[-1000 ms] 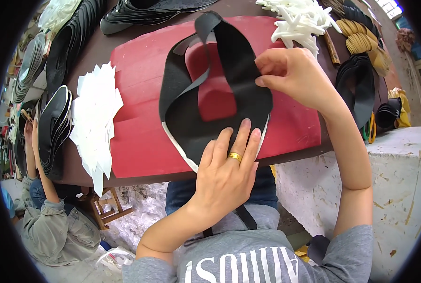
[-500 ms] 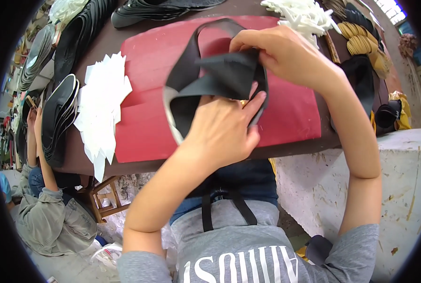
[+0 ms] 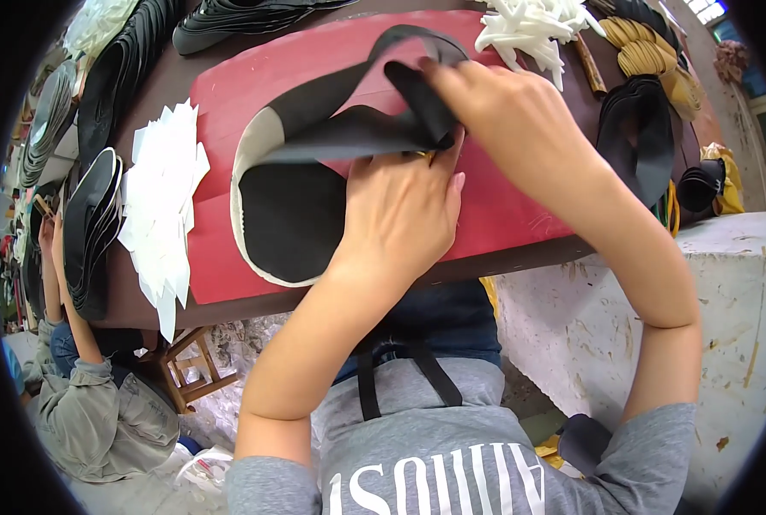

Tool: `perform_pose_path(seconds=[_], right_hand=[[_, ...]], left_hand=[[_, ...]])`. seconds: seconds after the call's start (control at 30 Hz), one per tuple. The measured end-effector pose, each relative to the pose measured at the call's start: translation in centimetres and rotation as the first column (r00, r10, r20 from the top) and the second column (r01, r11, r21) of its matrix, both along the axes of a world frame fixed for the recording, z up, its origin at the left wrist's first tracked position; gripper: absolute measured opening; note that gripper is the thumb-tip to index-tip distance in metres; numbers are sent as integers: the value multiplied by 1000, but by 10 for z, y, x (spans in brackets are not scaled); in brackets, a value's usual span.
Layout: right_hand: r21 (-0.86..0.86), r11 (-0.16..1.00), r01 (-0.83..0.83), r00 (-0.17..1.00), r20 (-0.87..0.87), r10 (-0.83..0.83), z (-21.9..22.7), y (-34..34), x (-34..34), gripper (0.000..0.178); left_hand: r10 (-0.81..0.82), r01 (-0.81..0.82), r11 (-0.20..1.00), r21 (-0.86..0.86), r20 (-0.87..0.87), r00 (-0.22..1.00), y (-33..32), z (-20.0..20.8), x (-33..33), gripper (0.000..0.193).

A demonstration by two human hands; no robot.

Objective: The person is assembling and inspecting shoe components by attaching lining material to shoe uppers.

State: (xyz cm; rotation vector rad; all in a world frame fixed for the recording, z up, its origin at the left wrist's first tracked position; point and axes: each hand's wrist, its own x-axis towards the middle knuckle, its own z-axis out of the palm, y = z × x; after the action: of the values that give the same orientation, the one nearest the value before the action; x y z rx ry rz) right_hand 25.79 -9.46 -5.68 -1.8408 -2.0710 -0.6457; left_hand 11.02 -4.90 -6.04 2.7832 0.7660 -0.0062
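Observation:
A black shoe upper with pale edging lies on a red mat. It forms a loop, with its rounded end toward the left and its band raised and folded near my hands. My left hand is on the upper's near side, its fingertips tucked behind the black band and hidden, its thumb pointing out to the right. At the folded far right part of the band, my right hand grips the black material between bent fingers and thumb. A ring shows on a left finger.
White cut pieces lie along the mat's left edge, beside stacked black pieces. White strips, a wooden stick, tan stacked pieces and a black loop are to the right. A co-worker's arm shows far left.
The upper has swung out to the left and flattened, showing its rounded black end. My left hand's fingers have gone behind the band. My right hand has shifted slightly right and down.

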Motion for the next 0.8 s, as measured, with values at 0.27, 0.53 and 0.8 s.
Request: perform_pose_path(seconds=[0.27, 0.53, 0.8], right_hand=[[-229, 958, 173, 985, 67, -161, 20, -1, 38, 11], [-138, 945, 297, 943, 197, -267, -5, -15, 27, 26], [-188, 941, 280, 960, 74, -271, 12, 8, 83, 16]], left_hand=[[-139, 14, 857, 514, 206, 969, -17, -35, 3, 39], [-42, -113, 855, 507, 285, 958, -8, -50, 33, 35], [-28, 28, 775, 631, -9, 1000, -24, -26, 52, 33]])
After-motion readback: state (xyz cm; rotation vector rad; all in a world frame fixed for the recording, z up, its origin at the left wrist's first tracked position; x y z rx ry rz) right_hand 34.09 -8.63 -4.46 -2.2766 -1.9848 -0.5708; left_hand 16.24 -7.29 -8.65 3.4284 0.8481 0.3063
